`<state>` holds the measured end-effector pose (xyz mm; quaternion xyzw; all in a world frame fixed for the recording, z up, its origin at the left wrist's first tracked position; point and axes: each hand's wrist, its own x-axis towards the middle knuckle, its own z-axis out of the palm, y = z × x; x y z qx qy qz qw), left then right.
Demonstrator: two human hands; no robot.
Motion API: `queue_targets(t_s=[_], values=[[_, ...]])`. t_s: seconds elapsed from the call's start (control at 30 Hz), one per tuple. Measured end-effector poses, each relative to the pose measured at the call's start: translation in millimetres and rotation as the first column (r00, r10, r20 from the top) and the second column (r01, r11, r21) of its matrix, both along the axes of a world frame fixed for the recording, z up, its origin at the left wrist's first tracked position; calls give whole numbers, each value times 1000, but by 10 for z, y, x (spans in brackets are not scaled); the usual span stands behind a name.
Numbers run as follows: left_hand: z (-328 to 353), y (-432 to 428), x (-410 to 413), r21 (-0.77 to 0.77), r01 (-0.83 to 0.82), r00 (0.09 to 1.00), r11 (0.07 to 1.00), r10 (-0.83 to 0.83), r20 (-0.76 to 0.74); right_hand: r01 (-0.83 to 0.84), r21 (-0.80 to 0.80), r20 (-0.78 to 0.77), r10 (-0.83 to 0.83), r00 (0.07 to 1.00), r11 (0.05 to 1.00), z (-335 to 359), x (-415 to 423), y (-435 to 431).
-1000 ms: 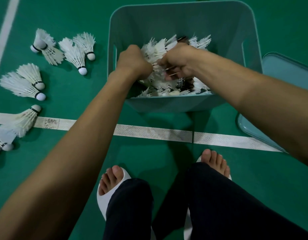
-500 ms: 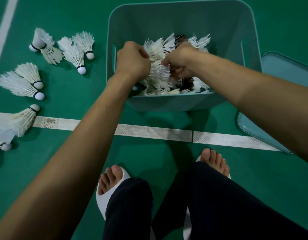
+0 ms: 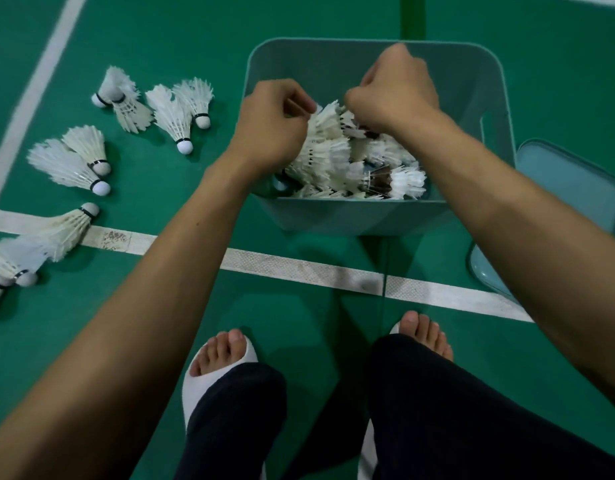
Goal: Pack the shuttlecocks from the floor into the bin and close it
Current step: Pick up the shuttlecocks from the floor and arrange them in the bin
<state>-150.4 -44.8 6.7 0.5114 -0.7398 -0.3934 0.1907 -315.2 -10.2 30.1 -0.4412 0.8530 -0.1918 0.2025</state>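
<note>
While several shuttlecocks (image 3: 91,168) are still lying on the floor (image 3: 160,306) at the left, the left hand (image 3: 269,128) and right hand (image 3: 392,95) are curling over the pile inside the bin (image 3: 347,216); whether either grip is grasping feathers I cannot tell. Next, probably, collecting the remaining ones; the lid (image 3: 572,188) is waiting at the right.

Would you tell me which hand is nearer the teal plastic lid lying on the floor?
Right. The right hand is over the bin, on the side toward the teal plastic lid; the left hand is at the opposite side.
</note>
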Motion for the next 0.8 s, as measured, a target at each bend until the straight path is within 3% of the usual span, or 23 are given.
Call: queue_targets(t_s=[0.1, 0.17, 0.3, 0.47, 0.57, 0.73, 0.8], values=[[207, 112, 155, -164, -3, 1000, 986, 0, -21, -84, -219, -59, 73, 996, 972, 236, 399, -90], [294, 109, 331, -256, -92, 996, 962, 88, -28, -134, -312, -53, 124, 991, 941, 366, 721, -151], [276, -21, 825, -243, -330, 940, 912, 340, 2, -213, -361, -15, 223, 975, 908, 432, 1178, -272], [-197, -83, 1464, -39, -471, 861, 881, 469, 196, -315, -245, 101, 347, 932, 917, 282, 1733, -482], [-520, -64, 1715, 11, -603, 732, 797, 548, 404, -412, -136, 112, 427, 897, 901, 105, 2069, -645], [-907, -98, 2413, -292, -703, 440, 649, 719, 538, -616, 107, 168, 596, 785, 781, -286, 2698, -941], [-981, -182, 2784, -310, -707, 377, 635, 710, 595, -673, 146, 190, 647, 738, 725, -459, 2928, -1034]])
